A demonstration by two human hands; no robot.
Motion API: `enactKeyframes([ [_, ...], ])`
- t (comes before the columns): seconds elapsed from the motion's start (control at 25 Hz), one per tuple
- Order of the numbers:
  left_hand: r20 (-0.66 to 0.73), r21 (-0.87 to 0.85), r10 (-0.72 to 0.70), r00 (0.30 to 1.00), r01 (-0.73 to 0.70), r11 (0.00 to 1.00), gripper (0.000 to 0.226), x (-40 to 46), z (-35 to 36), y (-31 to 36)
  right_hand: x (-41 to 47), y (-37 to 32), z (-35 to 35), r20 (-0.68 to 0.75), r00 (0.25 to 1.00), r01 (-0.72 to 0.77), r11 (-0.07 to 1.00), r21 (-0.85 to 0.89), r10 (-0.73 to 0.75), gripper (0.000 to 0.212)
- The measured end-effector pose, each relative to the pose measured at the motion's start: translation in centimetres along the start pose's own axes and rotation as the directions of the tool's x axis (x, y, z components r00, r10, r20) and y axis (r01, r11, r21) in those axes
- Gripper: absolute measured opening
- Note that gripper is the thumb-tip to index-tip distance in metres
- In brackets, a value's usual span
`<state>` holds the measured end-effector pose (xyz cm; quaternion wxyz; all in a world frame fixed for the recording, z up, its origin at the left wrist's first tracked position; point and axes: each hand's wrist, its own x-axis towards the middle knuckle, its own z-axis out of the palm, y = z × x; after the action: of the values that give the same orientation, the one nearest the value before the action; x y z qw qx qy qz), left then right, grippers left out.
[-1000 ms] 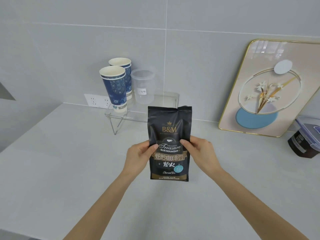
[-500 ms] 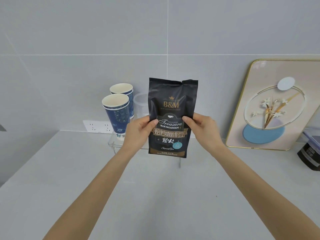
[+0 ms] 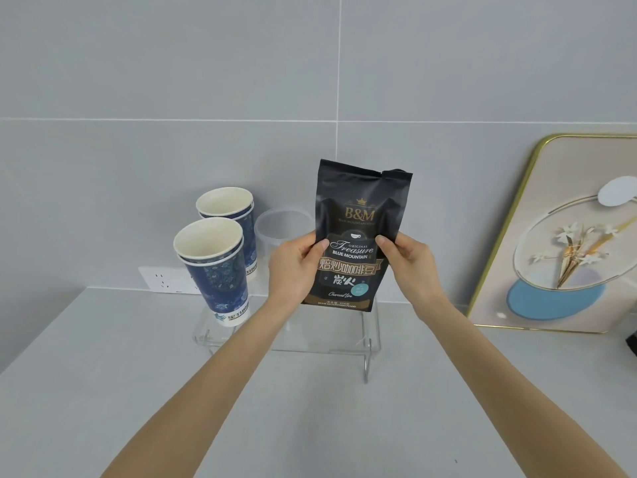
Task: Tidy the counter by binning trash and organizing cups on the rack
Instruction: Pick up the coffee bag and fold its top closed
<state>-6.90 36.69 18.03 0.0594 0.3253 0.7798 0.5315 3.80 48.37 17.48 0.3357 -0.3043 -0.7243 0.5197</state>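
A home kitchen or pantry corner: grey tiled wall [image 3: 206, 81], pale surface [image 3: 103, 391], wall socket [image 3: 165, 280], paper cups [image 3: 215, 267], framed picture [image 3: 565, 243].

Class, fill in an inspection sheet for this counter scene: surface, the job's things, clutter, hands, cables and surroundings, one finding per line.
Surface: pale grey counter, bare in front.
Job's things: two stacks of blue paper cups and a clear plastic cup stand upright on the clear acrylic rack.
Clutter: black coffee bean bag, held upright above the rack; dark object at right edge, mostly cut off.
Hands: left hand and right hand grip the bag's two sides.
Cables: nothing seen; wall socket has nothing plugged in.
Surroundings: grey tiled wall; gold-framed picture leaning on it.
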Motion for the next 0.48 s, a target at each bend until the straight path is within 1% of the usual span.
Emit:
enactKeyframes([
  [0.2,-0.013,-0.062,-0.028,1.0,0.027,0.998,0.024,1.9,1.8,-0.9,2.2,0.7,-0.2,-0.001,1.0,0.002,1.0,-0.018,-0.002,0.031],
  [0.36,-0.028,-0.106,-0.062,0.998,0.058,0.993,0.024,2.9,2.5,-1.7,3.4,0.9,0.7,-0.007,1.0,0.007,0.999,-0.041,-0.007,0.023],
  [0.48,-0.048,-0.111,-0.042,0.998,0.036,0.993,0.021,3.5,2.8,-2.1,4.2,1.1,1.2,-0.033,0.999,0.024,0.995,-0.095,-0.028,0.034],
])
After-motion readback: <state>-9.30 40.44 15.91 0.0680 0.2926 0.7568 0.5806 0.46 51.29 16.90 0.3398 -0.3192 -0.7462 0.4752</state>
